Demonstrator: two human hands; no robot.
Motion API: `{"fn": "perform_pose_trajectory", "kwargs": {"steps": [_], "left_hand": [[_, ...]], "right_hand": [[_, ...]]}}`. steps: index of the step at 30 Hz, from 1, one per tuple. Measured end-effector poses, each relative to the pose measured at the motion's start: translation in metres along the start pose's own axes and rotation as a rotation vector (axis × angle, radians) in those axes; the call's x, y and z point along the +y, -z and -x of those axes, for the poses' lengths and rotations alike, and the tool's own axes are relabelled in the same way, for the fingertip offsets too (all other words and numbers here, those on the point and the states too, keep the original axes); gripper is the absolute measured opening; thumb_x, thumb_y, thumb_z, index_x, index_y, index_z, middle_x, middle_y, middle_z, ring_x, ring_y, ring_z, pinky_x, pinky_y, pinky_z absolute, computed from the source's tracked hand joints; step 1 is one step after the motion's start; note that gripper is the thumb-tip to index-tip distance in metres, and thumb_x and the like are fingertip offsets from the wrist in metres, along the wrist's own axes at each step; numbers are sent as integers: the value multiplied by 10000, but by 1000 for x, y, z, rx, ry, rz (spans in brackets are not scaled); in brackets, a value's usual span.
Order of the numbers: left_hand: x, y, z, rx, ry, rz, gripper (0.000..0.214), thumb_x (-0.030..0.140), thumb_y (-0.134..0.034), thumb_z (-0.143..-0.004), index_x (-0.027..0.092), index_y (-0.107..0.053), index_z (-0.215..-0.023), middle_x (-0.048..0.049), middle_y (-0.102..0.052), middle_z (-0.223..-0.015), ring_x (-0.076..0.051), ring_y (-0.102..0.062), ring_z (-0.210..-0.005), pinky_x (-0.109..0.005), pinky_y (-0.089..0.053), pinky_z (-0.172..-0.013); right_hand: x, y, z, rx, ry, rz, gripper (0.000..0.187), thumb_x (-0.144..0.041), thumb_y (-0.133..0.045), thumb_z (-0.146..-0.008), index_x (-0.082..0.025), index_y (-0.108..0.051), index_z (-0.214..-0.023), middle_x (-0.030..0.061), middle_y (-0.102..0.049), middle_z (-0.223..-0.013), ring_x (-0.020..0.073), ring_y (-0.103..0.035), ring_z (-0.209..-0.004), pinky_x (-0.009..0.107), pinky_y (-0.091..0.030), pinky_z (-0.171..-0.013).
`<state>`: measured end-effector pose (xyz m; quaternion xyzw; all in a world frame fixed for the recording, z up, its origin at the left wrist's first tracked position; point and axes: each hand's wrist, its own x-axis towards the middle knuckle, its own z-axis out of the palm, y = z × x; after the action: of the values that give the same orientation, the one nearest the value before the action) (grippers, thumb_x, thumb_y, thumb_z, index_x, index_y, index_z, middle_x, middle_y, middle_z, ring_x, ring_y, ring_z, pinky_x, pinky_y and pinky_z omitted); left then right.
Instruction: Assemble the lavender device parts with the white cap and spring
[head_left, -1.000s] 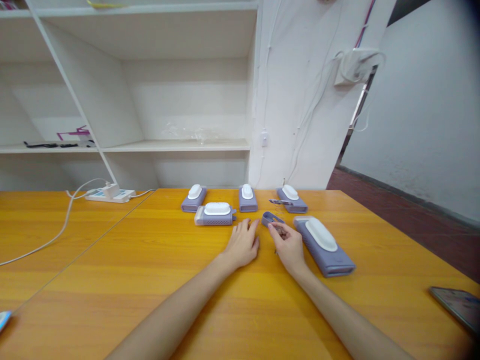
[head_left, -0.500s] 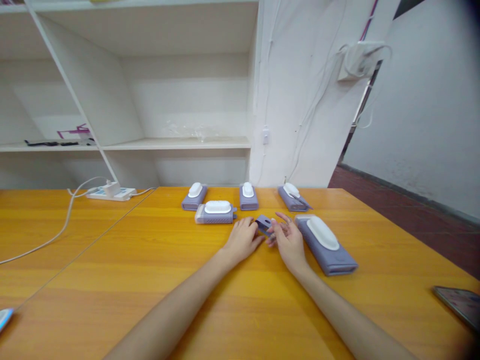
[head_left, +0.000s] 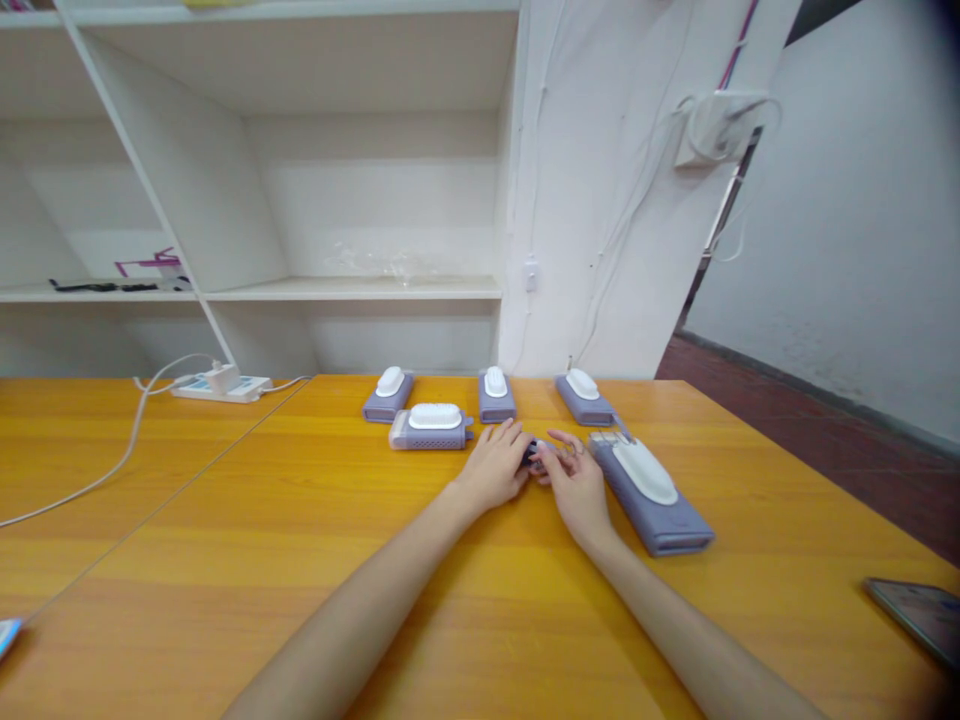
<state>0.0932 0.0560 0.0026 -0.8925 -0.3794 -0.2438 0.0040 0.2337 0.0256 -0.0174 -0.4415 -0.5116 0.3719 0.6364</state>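
Note:
Between my two hands is a small purple-grey piece, mostly covered by fingers, so its kind is unclear. My left hand is closed on its left side, low over the table. My right hand pinches its right side with thumb and fingers. Just right of that hand lies a large purple-grey case with a white oval piece on top. Left of my left hand sits a smaller purple-grey case with a clear end and a white, bristly-looking oval top.
Along the back edge stand similar cases at left, centre and right. A thin dark strip lies near the right ones. A phone is at right, a power strip with cables at back left.
My left hand has moved slightly right and up, closer to my right hand, covering more of the purple-grey piece. The thin strip has shifted from the back-right case toward the large case.

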Motion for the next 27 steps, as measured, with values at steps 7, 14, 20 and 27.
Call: {"fn": "perform_pose_trajectory", "kwargs": {"steps": [7,14,20,27], "left_hand": [[-4,11,14,6,80,-25,226,328,-407,-871,178,-509,-1005,-82,-601,-996,-212,-535,-957,-352,-391,-819],[-11,7,29,155,183,178,303,329,-323,-904,189,-548,-1051,-70,-587,-932,-171,-538,-878,-296,-411,-795],[-10,8,36,252,218,335,301,328,-324,-904,196,-578,-999,-61,-563,-918,-165,-518,-890,-293,-400,-826],[-10,9,38,151,70,508,517,352,-647,-712,224,-492,-1189,-55,-513,-1054,-173,-497,-979,-288,-393,-891]], "right_hand": [[9,1,-3,-55,-31,-21,390,-451,-678,-704,-172,-523,-929,52,-652,-780,208,-642,-621,309,-550,-555],[5,-1,-5,-34,21,119,340,-431,-738,-588,-172,-624,-775,68,-666,-784,241,-639,-751,357,-537,-707],[0,-7,-4,-57,2,120,378,-464,-726,-564,-150,-654,-760,92,-670,-743,249,-634,-673,324,-533,-537],[-7,-4,-3,-63,82,321,226,-378,-650,-636,-174,-664,-735,56,-673,-737,225,-633,-712,353,-510,-710]]}}
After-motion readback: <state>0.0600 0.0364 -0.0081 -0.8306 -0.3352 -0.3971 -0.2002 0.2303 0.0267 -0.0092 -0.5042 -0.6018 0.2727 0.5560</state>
